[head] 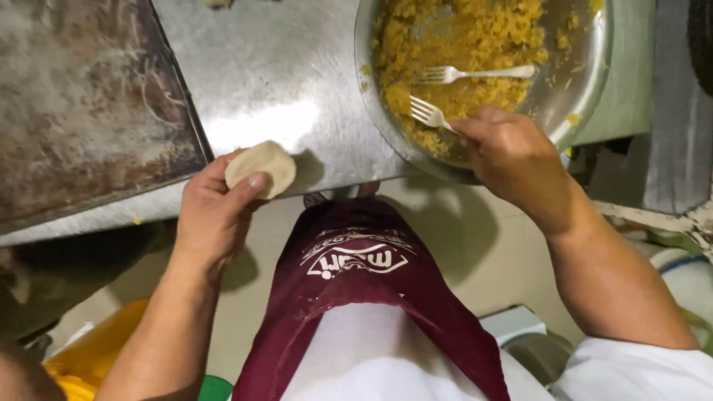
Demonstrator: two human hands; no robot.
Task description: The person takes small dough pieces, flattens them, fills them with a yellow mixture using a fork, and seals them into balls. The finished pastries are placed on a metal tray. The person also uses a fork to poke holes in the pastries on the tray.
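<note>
My left hand (212,212) holds a flat round disc of pale dough (261,167) at the near edge of the steel table, thumb pressed on its top. My right hand (509,152) grips a metal fork (429,113) whose tines dip into yellow crumbly filling (460,37) inside a large round steel bowl (587,74). A second fork (475,73) lies loose on the filling, handle pointing right.
A worn, floured dark baking tray (89,104) covers the left of the steel table (282,74). I wear a maroon apron (356,275). A yellow container (89,356) sits low at the left, and white buckets (691,275) stand at the right.
</note>
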